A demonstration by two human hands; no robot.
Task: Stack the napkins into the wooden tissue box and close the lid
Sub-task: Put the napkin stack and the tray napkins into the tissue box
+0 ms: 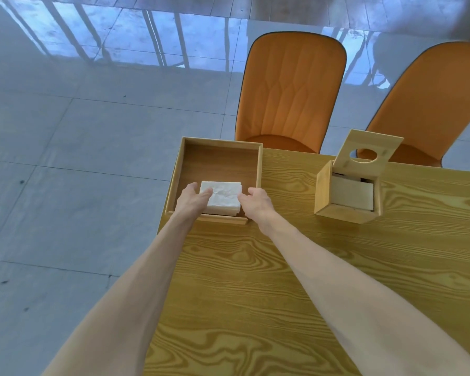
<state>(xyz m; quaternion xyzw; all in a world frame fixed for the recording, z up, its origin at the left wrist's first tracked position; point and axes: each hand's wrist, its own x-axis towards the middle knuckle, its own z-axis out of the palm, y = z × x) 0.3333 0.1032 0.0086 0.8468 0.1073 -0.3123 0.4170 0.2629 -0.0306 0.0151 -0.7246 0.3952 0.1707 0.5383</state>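
Note:
A white stack of napkins [223, 198] lies in the near part of a shallow wooden tray [220, 156] at the table's far left corner. My left hand [192, 200] grips the stack's left side, fingers on top. My right hand [257, 203] touches its right side with curled fingers. To the right stands the wooden tissue box [347, 194], tipped toward me, with white napkins showing inside. Its lid [368, 151], with a round hole, stands raised on its far edge.
The wooden table [296, 280] reaches from the tray to the near edge; its left edge runs just beside my left forearm. Two orange chairs [291, 90] stand behind the table's far edge. Grey tiled floor lies to the left.

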